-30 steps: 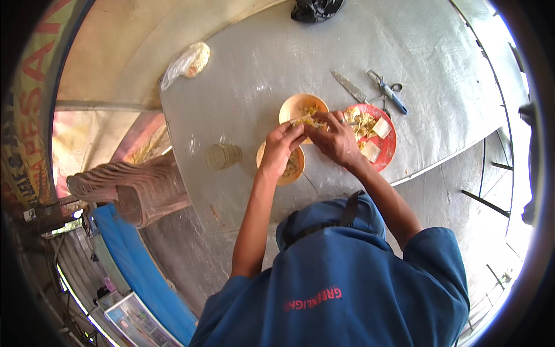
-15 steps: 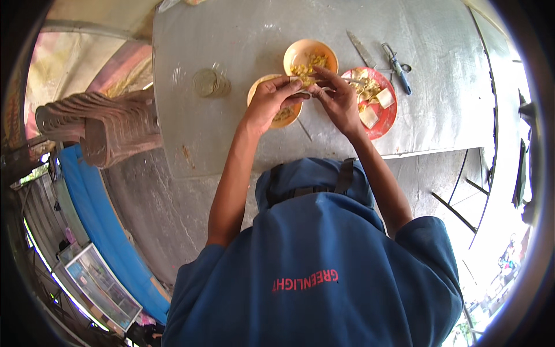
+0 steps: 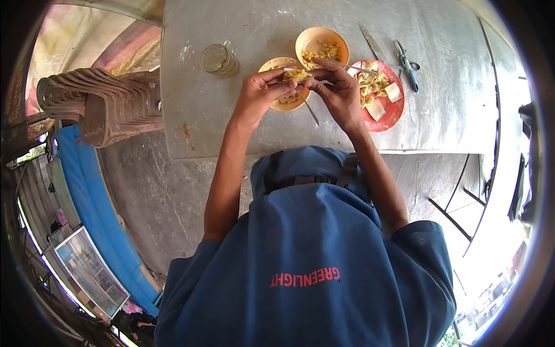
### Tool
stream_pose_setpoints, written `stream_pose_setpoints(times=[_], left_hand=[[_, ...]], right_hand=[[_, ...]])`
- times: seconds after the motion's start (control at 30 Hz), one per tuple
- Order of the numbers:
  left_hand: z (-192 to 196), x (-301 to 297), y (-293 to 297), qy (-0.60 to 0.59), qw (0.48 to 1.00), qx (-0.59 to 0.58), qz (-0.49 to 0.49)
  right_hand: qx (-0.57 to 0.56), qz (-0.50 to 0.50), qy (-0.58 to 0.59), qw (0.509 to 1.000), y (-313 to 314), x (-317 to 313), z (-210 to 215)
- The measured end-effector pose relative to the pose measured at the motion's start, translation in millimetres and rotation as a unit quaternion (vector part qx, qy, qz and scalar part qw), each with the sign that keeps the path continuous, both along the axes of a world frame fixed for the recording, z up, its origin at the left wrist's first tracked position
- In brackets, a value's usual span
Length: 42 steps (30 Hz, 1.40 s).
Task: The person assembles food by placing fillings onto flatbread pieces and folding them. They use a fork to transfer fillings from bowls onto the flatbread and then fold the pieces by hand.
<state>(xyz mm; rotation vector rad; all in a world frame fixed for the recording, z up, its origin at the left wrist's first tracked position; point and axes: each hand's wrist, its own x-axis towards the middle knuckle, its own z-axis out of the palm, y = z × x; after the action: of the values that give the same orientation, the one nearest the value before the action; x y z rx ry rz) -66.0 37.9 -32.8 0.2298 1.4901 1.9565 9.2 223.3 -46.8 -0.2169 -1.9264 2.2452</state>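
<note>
Pale and thin, the wrapper (image 3: 293, 73) was pinched shut between the fingertips of the left hand (image 3: 258, 92) and right hand (image 3: 341, 92) just above the near bowl (image 3: 276, 104) — likely soft, light, easily torn — best held gently by its edges.

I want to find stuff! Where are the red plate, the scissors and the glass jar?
round red plastic plate (image 3: 394, 111), head view, bare right rim
blue-handled metal scissors (image 3: 408, 62), head view, handle
clear glass jar (image 3: 218, 59), head view, top
</note>
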Motion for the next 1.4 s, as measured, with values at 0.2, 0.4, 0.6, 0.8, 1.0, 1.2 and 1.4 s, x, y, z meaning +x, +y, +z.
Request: stream_pose_setpoints(times=[0.2, 0.4, 0.6, 0.8, 1.0, 1.2, 1.4], left_hand=[[6, 19, -7, 0.049, 0.998, 0.015, 0.021], [16, 40, -17, 0.065, 0.997, -0.018, 0.045], [16, 54, -42, 0.05, 0.994, -0.058, 0.077], [15, 67, -57, 0.041, 0.988, -0.067, 0.134], [13, 58, -66, 0.006, 0.986, -0.058, 0.154], [4, 31, -77, -0.019, 0.994, -0.049, 0.098], [-2, -2, -83, -0.097, 0.992, 0.082, 0.016]], right_hand=[[0.111, -0.018, 0.04, 0.993, -9, 18, 17], [0.368, -0.045, 0.221, 0.902, -16, 27, 18], [0.429, 0.022, 0.273, 0.861, -27, 25, 19], [0.364, 0.071, 0.198, 0.907, -40, 20, 24], [0.289, 0.075, 0.142, 0.944, -55, 8, 22], [0.304, 0.022, 0.119, 0.945, -65, -4, 21], [0.348, -0.071, 0.093, 0.93, -80, -14, 19]])
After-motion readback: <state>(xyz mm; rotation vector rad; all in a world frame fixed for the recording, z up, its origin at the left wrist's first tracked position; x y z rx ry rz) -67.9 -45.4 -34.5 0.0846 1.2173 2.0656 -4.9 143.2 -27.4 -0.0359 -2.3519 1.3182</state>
